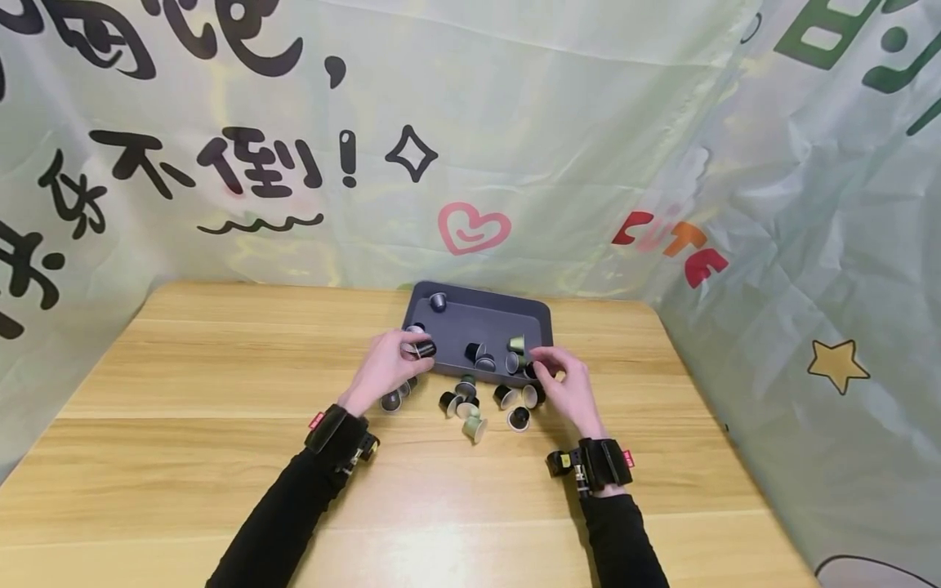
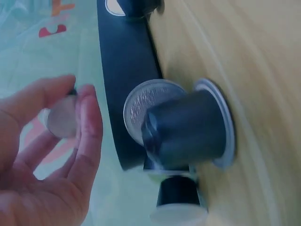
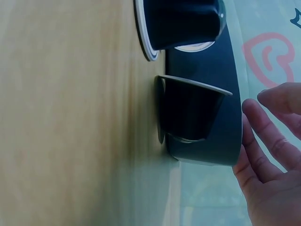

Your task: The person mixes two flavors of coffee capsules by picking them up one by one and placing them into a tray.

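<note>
My left hand (image 1: pixel 384 369) pinches a black coffee capsule (image 1: pixel 424 349) between thumb and fingers, over the left front corner of the dark grey tray (image 1: pixel 485 314). In the left wrist view, the capsule's pale lid (image 2: pixel 63 117) shows between the fingers. At the tray's right front corner, my right hand (image 1: pixel 568 390) has its fingertips close to a black capsule (image 1: pixel 530 371) at the rim. The right wrist view shows these fingers (image 3: pixel 263 127) loosely bent beside the tray wall, with no capsule visible between them.
Inside the tray lie a dark capsule (image 1: pixel 438 302) at the back left, a green capsule (image 1: pixel 516 344) and several others. Loose capsules are scattered on the wooden table (image 1: pixel 257 367) before it, among them a light green one (image 1: pixel 474 428). A printed curtain (image 1: pixel 551 147) hangs behind.
</note>
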`<state>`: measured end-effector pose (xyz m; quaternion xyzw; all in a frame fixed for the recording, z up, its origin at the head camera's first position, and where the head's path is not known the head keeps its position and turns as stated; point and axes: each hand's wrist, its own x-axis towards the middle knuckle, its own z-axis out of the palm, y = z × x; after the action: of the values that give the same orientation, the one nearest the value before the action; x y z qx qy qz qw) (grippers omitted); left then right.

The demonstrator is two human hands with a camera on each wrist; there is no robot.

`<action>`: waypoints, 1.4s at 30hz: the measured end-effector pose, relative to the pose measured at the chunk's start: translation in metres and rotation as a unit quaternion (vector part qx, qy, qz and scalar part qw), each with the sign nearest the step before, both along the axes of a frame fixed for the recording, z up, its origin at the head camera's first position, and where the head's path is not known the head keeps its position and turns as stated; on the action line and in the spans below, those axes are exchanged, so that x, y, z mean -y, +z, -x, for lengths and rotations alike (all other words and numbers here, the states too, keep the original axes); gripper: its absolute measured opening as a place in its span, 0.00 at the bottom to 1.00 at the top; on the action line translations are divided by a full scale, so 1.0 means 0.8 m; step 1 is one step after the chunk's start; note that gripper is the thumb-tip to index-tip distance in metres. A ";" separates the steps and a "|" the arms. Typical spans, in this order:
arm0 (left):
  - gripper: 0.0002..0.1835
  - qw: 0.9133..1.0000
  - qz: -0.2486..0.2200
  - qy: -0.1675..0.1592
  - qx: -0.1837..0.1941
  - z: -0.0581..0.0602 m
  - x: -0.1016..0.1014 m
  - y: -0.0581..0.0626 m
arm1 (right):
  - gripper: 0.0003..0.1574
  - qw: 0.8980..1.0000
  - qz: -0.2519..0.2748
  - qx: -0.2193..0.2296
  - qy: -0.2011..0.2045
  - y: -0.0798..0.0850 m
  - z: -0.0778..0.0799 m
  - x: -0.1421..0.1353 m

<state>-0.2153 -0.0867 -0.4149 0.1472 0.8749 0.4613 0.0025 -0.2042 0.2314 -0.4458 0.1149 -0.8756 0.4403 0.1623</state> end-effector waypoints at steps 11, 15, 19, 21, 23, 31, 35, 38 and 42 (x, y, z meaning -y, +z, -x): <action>0.35 0.997 -0.071 0.009 0.040 -0.014 0.035 -0.004 | 0.14 1.000 0.008 -0.010 -0.012 -0.001 -0.001 0.000; 0.31 0.998 -0.040 0.043 0.030 -0.024 0.066 -0.010 | 0.13 1.000 0.007 -0.015 -0.011 0.021 -0.012 0.008; 0.29 0.998 -0.024 0.051 0.026 -0.028 0.089 -0.019 | 0.11 1.000 0.014 -0.002 -0.009 0.049 -0.028 0.012; 0.29 0.998 -0.015 0.051 0.029 -0.028 0.097 -0.022 | 0.09 1.000 0.019 0.017 -0.004 0.057 -0.033 0.009; 0.30 0.998 -0.007 0.052 0.038 -0.028 0.102 -0.023 | 0.08 0.999 0.021 0.042 0.005 0.062 -0.035 0.005; 0.34 0.996 0.057 0.048 0.046 -0.029 0.111 -0.025 | 0.08 0.995 -0.029 0.088 0.045 0.022 -0.015 -0.034; 0.36 0.995 0.078 0.040 0.053 -0.030 0.111 -0.025 | 0.08 0.991 -0.073 0.098 0.046 0.026 -0.016 -0.034; 0.37 0.993 0.089 0.035 0.067 -0.030 0.110 -0.026 | 0.06 0.989 -0.100 0.099 0.055 0.028 -0.017 -0.033; 0.37 0.992 0.097 0.031 0.080 -0.032 0.108 -0.025 | 0.04 0.985 -0.119 0.101 0.075 0.028 -0.018 -0.033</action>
<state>-0.1900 -0.1728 -0.4346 0.0820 0.9168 0.3842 0.0722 -0.1902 0.2576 -0.4235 0.1536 -0.9225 0.3534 0.0249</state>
